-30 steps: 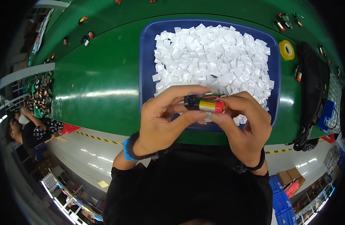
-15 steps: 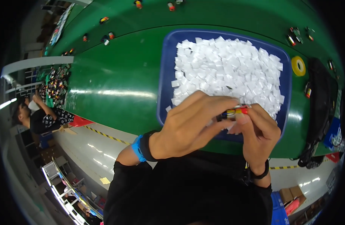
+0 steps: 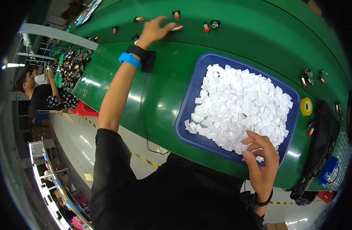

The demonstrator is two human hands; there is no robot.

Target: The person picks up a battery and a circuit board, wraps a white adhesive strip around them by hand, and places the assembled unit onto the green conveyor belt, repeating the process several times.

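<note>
My left hand [image 3: 155, 31] reaches out to the far side of the green bench, its fingers spread. Just past its fingertips lies a small red-and-white cylindrical part [image 3: 177, 28]; whether they touch it I cannot tell. Over the near right corner of a blue tray [image 3: 183, 111], my right hand [image 3: 263, 155] hovers with bent fingers and a gap between thumb and forefinger. Nothing shows clearly in its grip. Many small white square pieces [image 3: 241, 103] fill the tray. A similar red-and-yellow part with a black end [image 3: 176, 15] lies beyond my left hand.
More such parts [image 3: 210, 27] are spread along the far strip. Right of the tray are a yellow tape roll [image 3: 306, 106] and a black bag [image 3: 315, 142]. A dark cable [image 3: 145, 122] crosses the bench left of the tray. Another person [image 3: 44, 90] works at the far left.
Both hands were together over the tray, holding a small red-and-yellow part. My left hand has moved away to the far left; my right hand has loosened and stays near the tray. The view has shifted.
</note>
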